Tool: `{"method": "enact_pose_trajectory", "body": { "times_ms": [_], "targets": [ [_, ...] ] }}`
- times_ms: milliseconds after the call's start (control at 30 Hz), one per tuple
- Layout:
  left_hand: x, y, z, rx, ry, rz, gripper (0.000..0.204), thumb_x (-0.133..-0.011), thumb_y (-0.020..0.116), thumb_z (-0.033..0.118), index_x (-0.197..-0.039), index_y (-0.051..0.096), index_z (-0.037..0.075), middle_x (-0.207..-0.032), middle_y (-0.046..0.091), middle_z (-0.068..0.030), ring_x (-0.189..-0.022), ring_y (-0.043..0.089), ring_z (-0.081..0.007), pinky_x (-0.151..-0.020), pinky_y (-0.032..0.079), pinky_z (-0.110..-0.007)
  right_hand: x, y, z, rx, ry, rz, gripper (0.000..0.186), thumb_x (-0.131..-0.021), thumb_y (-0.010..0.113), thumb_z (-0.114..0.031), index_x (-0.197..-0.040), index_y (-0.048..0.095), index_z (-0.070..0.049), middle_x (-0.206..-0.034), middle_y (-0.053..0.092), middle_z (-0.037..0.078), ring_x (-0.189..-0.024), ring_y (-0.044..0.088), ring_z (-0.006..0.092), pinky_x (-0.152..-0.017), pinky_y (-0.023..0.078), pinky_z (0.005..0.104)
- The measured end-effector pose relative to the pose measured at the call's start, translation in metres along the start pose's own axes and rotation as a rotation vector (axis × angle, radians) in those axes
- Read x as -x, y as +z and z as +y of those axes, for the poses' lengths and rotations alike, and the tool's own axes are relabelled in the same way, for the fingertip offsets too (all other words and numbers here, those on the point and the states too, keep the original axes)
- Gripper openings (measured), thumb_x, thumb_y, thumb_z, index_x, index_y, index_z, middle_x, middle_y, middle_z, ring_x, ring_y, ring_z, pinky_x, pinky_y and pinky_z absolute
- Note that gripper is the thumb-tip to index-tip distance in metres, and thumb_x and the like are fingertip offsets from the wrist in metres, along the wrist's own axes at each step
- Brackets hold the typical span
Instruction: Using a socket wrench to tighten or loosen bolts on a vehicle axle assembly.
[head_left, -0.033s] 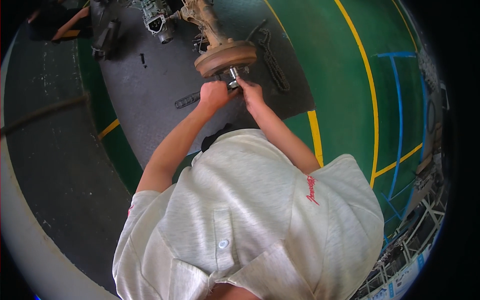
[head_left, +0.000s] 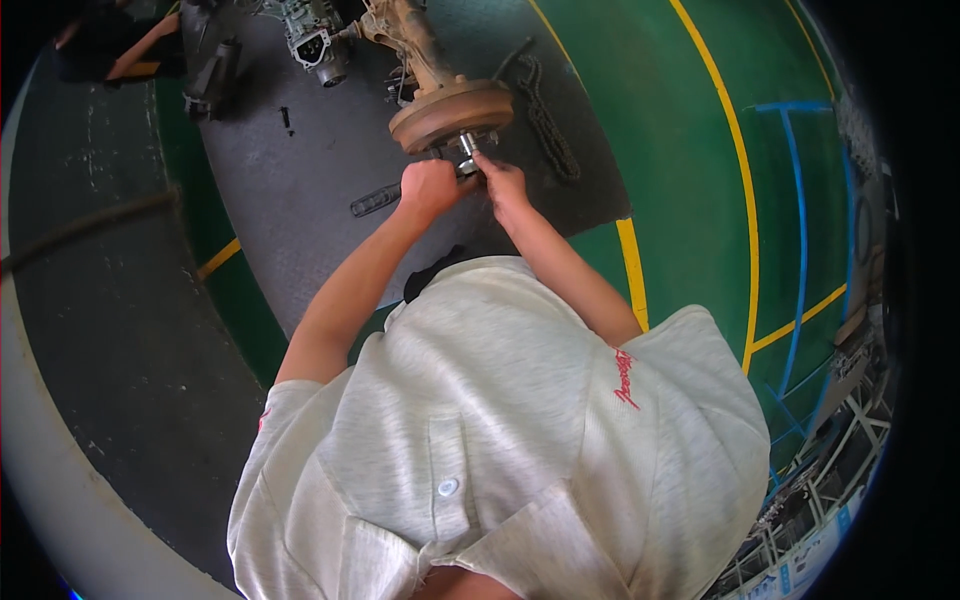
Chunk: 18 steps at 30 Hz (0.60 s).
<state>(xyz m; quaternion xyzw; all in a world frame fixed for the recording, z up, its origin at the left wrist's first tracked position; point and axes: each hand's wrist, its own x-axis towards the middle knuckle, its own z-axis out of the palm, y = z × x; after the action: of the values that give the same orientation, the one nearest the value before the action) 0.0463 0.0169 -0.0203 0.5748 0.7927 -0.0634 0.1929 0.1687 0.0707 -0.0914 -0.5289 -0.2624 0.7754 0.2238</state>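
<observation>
My left hand is closed in a fist around a ratchet wrench, whose black grip sticks out on its left side. At the wrench's head, my right hand is wrapped round the shiny socket, thumb lying along it. That socket points away from me, at the face of a rusty brake drum. Whether it sits on a nut cannot be made out. Behind the drum runs a rusty axle housing.
A chain lies right of the drum on the dark mat. Far left are a gearbox-like casting, a dark cylindrical part and a small bolt-like piece. Another person's arm shows at upper left.
</observation>
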Motion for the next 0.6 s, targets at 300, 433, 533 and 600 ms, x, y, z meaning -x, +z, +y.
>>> {"method": "enact_pose_trajectory", "body": {
  "times_ms": [300, 433, 533, 600],
  "targets": [
    [0.0, -0.003, 0.001, -0.016, -0.007, 0.019, 0.059, -0.077, 0.058, 0.062, -0.072, 0.071, 0.004, -0.073, 0.068, -0.0158, -0.07, 0.068, -0.0303, -0.062, 0.054, -0.039, 0.019, -0.002, -0.001, -0.207, 0.016, -0.105, 0.021, -0.08, 0.072, -0.016, -0.092, 0.064, -0.001, -0.08, 0.066, 0.005, -0.062, 0.061, 0.0153, -0.057, 0.049, 0.0268],
    [-0.005, -0.006, -0.005, -0.057, 0.062, 0.0, 0.06, -0.077, 0.058, 0.063, -0.073, 0.071, 0.004, -0.074, 0.068, -0.0161, -0.07, 0.068, -0.0305, -0.063, 0.054, -0.04, 0.019, -0.003, 0.003, -0.274, 0.02, -0.137, 0.02, -0.081, 0.069, -0.013, -0.096, 0.063, 0.0, -0.082, 0.066, 0.005, -0.067, 0.063, 0.018, -0.064, 0.052, 0.0279],
    [-0.012, -0.013, -0.007, -0.115, 0.16, -0.061, 0.061, -0.079, 0.056, 0.063, -0.073, 0.071, 0.004, -0.074, 0.068, -0.0171, -0.071, 0.068, -0.0311, -0.064, 0.054, -0.041, 0.014, -0.001, 0.01, -0.355, 0.053, -0.091, 0.019, -0.08, 0.071, -0.013, -0.093, 0.064, 0.001, -0.081, 0.066, 0.006, -0.069, 0.062, 0.0154, -0.065, 0.049, 0.0261],
    [-0.016, 0.001, -0.004, -0.07, 0.105, -0.011, 0.061, -0.079, 0.056, 0.063, -0.073, 0.071, 0.004, -0.075, 0.068, -0.0173, -0.071, 0.068, -0.0314, -0.064, 0.054, -0.041, 0.007, -0.002, 0.013, -0.005, -0.213, 0.003, 0.021, -0.08, 0.072, -0.015, -0.09, 0.065, 0.002, -0.08, 0.066, 0.007, -0.07, 0.059, 0.0124, -0.065, 0.046, 0.0252]
  ]
}}
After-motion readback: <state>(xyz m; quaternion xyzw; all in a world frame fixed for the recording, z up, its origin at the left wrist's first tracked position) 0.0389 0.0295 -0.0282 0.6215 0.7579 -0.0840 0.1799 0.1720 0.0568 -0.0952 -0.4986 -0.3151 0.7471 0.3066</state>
